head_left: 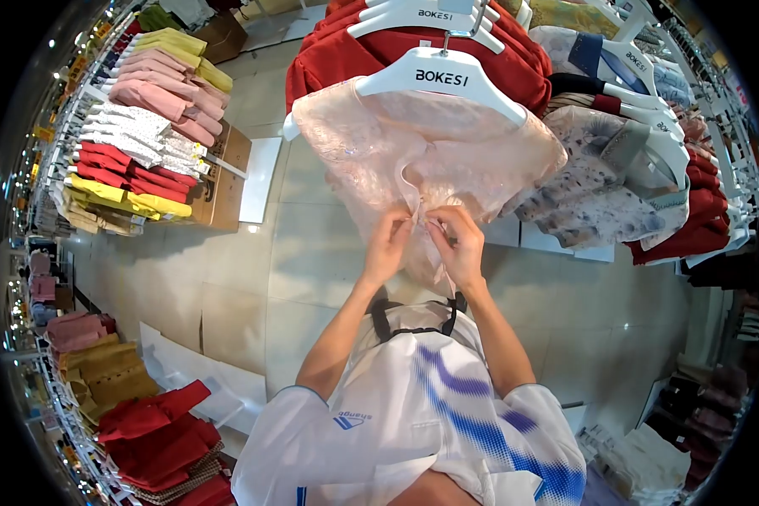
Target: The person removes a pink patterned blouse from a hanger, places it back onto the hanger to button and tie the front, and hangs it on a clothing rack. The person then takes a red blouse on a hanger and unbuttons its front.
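Blouse (472, 173), pale pink: left hand (386, 246) and right hand (460, 246), fingertips pinching its front; hard tugging might tear cloth.

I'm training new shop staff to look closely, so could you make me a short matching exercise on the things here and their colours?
Things:
1. The garment held at its front by the left hand and right hand
2. The hanger in that garment
3. The clothes hanging directly behind it
4. The wearer's shirt

Colours:
A. White with a blue and purple pattern
B. Red
C. Pale pink
D. White, lettered BOKESI

Right pairs: 1-C, 2-D, 3-B, 4-A
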Demonstrator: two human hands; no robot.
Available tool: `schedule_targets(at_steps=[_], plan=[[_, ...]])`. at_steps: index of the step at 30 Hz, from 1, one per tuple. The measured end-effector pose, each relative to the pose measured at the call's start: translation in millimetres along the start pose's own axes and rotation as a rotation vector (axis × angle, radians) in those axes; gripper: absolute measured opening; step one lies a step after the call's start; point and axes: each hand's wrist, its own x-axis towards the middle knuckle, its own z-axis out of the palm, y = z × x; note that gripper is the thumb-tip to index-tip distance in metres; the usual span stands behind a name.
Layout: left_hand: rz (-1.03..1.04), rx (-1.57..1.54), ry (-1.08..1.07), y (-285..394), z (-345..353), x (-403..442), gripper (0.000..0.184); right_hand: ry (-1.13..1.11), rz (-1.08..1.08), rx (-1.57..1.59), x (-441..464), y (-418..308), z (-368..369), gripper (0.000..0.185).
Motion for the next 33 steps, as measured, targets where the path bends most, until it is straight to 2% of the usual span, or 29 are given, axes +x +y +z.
schedule_targets(at_steps=[4,6,7,9,14,19,20,21,22,26,28,30,32,33], plan=[[0.056,-0.074,-0.052,7.6,-0.1,2.0,0.008,-0.049,0.140,0.008,-0.8,-6.3,-4.7,0.020],[-0.042,-0.093,-0.062,14.3,0.8,1.2,0.008,-0.049,0.148,0.011,-0.4,-8.2,-4.1,0.019],[-0.043,-0.093,-0.065,15.8,1.8,2.3,0.008,-0.050,0.155,0.015,0.1,-9.3,-3.5,0.019],[0.117,-0.115,-0.057,17.2,4.2,6.3,0.008,-0.051,0.131,-0.003,1.7,-12.2,-2.0,0.019],[0.105,-0.100,-0.049,20.0,5.2,8.2,0.009,-0.061,0.109,-0.083,4.9,-10.9,-1.3,0.019],[0.126,-0.154,0.017,14.6,4.5,10.3,0.009,-0.059,0.145,0.028,6.7,-1.6,-6.2,0.012],[0.041,-0.190,0.042,13.1,1.0,8.9,0.009,-0.062,0.144,0.028,4.6,1.9,-7.5,0.012],[-0.044,-0.225,0.068,15.1,-0.9,8.7,0.009,-0.046,0.325,0.237,2.6,6.2,-8.7,0.014],[-0.043,-0.225,0.070,16.7,-0.9,9.5,0.009,-0.029,0.506,0.446,1.0,10.4,-10.4,0.016],[-0.065,-0.268,0.113,22.0,-0.5,11.3,0.010,-0.102,0.595,0.525,-2.8,13.6,-14.8,0.022],[-0.108,-0.299,0.105,24.3,-0.9,12.2,0.010,-0.125,0.521,0.499,-1.9,12.7,-15.0,0.024],[-0.064,-0.323,0.133,26.0,-0.2,14.3,0.010,-0.147,0.449,0.474,-2.1,13.8,-13.9,0.026],[-0.084,-0.318,0.126,26.9,-1.3,14.7,0.010,-0.128,0.375,0.277,-3.3,17.4,-11.0,0.028],[-0.103,-0.314,0.120,27.1,-1.8,14.6,0.010,-0.127,0.375,0.277,-3.7,17.6,-9.7,0.028]])
